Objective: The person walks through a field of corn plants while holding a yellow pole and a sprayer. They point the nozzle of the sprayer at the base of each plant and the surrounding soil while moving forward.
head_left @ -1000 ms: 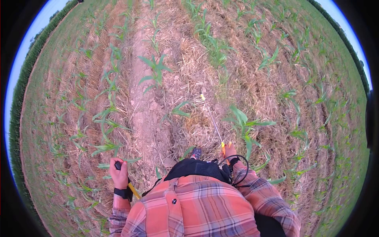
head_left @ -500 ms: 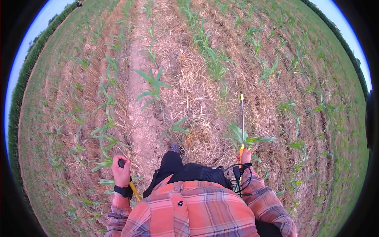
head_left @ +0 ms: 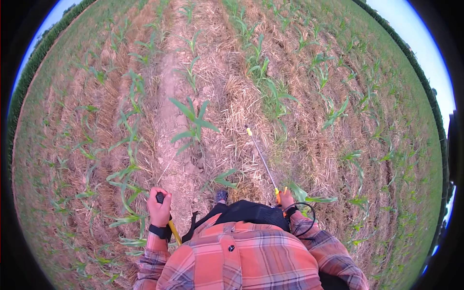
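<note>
My left hand (head_left: 160, 213) is closed round the black grip of a yellow pump lever (head_left: 174, 233) at my left side. On the other side, my right hand (head_left: 286, 199) is wrapped round the orange and yellow handle of a spray wand (head_left: 264, 162). The wand's thin metal tube slants forward and left, its yellow nozzle (head_left: 249, 131) over the straw-covered ground. A black hose (head_left: 313, 212) loops beside my right wrist. A young corn plant (head_left: 194, 123) stands ahead, left of the nozzle. Leaves of another corn plant (head_left: 319, 199) spread just right of my right hand.
Rows of young corn (head_left: 278, 99) run forward on both sides, with dry straw (head_left: 237, 101) between them. A strip of bare soil (head_left: 166, 106) lies ahead. My shoe (head_left: 221, 195) shows beside a small corn plant (head_left: 224, 179). Taller greenery (head_left: 386, 26) edges the field.
The wand has swung left, from pointing straight ahead to slanting across the straw. My right hand has shifted slightly left and down; my left hand has moved a little right with the lever.
</note>
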### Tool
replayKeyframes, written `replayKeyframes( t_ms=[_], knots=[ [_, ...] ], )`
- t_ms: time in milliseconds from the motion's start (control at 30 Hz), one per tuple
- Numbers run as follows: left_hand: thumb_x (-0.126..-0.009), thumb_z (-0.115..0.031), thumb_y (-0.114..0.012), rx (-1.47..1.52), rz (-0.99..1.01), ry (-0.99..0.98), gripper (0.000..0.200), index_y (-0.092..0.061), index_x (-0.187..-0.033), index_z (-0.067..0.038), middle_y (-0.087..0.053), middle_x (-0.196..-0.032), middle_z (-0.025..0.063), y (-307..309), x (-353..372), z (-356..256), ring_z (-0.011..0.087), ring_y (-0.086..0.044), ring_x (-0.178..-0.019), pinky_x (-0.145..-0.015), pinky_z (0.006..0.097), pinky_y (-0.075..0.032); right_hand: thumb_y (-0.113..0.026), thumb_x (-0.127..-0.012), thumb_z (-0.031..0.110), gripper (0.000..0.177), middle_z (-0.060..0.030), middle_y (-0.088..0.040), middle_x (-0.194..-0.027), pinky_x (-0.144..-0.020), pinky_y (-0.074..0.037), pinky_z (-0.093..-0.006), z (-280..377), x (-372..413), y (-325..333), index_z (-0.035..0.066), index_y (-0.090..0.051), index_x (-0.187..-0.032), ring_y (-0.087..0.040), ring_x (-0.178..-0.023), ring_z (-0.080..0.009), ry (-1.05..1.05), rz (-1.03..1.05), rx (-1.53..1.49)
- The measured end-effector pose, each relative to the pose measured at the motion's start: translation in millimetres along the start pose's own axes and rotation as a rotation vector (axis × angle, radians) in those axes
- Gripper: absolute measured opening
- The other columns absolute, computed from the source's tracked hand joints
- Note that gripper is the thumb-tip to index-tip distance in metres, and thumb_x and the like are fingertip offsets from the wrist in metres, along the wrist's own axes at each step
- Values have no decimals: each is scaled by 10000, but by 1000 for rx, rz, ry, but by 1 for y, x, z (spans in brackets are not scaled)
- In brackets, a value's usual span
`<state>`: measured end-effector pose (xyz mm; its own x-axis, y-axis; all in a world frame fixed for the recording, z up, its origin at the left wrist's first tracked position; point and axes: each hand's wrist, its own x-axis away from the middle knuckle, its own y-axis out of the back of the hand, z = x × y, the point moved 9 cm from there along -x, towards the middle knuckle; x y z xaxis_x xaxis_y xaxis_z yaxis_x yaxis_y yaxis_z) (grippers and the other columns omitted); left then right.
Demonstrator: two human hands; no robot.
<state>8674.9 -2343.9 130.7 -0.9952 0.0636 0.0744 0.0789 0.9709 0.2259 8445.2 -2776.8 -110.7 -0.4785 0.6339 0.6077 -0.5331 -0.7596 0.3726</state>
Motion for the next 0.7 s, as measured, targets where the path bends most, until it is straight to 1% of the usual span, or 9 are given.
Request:
replayKeyframes(
  t_ms=[33, 133, 200, 300, 333, 433, 600, 667, 700],
  knots=[
    [-721, -9, -553, 17, 2, 23, 129, -438, -750, -61, -424, -583, -30, 2, -9, -1, 26, -382, -460, -406, 171, -301, -455, -824, 277, 256, -93, -542, -556, -310, -351, -272, 3, -9, -18, 54, -386, -931, -483, -363, -154, -15, 132, -44],
    [-738, -18, -533, 9, -9, -62, 141, -407, -773, -71, -418, -585, -21, 14, -34, 0, 27, -370, -403, -356, 163, -292, -439, -836, 279, 250, -84, -541, -552, -305, -342, -268, 43, -17, -59, 52, -382, -923, -475, -357, -143, 76, 183, 95],
    [-738, -22, -536, -8, -24, -47, 143, -406, -773, -71, -419, -588, -19, 20, -45, 0, 27, -371, -403, -356, 163, -295, -420, -845, 267, 236, -79, -538, -551, -316, -345, -257, 65, -18, -83, 43, -380, -910, -468, -355, -134, 79, 233, 164],
    [-737, -30, -542, -18, -41, -48, 148, -405, -776, -72, -420, -590, -18, 28, -58, -3, 29, -374, -404, -356, 163, -302, -397, -861, 276, 236, -63, -533, -554, -352, -361, -232, 103, -9, -125, 44, -375, -894, -484, -400, -113, 183, 431, 267],
    [-737, -34, -545, 1, -53, -58, 152, -404, -778, -74, -420, -589, -19, 29, -61, -5, 29, -375, -404, -357, 162, -305, -397, -861, 276, 236, -63, -533, -554, -352, -361, -232, 110, -12, -131, 44, -375, -894, -484, -400, -113, 185, 431, 266],
    [-742, -37, -543, 58, -61, -32, 153, -402, -782, -77, -419, -590, -19, 30, -71, -6, 29, -376, -405, -358, 161, -306, -384, -870, 285, 204, -34, -529, -577, -356, -347, -201, 139, -7, -160, 82, -364, -875, -457, -406, -77, 167, 635, 232],
    [-746, -26, -534, 50, -135, 16, 139, -406, -772, -74, -421, -592, -22, 31, -87, -11, 25, -370, -415, -367, 159, -291, -391, -868, 272, 185, -36, -525, -586, -358, -346, -198, 166, -21, -184, 90, -361, -874, -451, -414, -72, 121, 741, 205],
    [-745, -13, -531, 43, -164, 25, 132, -412, -760, -69, -422, -593, -27, 27, -96, -14, 20, -366, -425, -376, 160, -279, -426, -848, 272, 193, -28, -531, -561, -330, -330, -212, 163, -49, -188, 93, -381, -903, -443, -371, -76, 127, 687, 161],
    [-746, -11, -527, 32, -180, 15, 129, -412, -760, -67, -423, -594, -25, 27, -101, -15, 20, -367, -424, -375, 161, -281, -430, -845, 275, 215, -41, -544, -577, -345, -359, -225, 164, -64, -185, 78, -389, -919, -478, -392, -94, 158, 632, 232]
  ],
)
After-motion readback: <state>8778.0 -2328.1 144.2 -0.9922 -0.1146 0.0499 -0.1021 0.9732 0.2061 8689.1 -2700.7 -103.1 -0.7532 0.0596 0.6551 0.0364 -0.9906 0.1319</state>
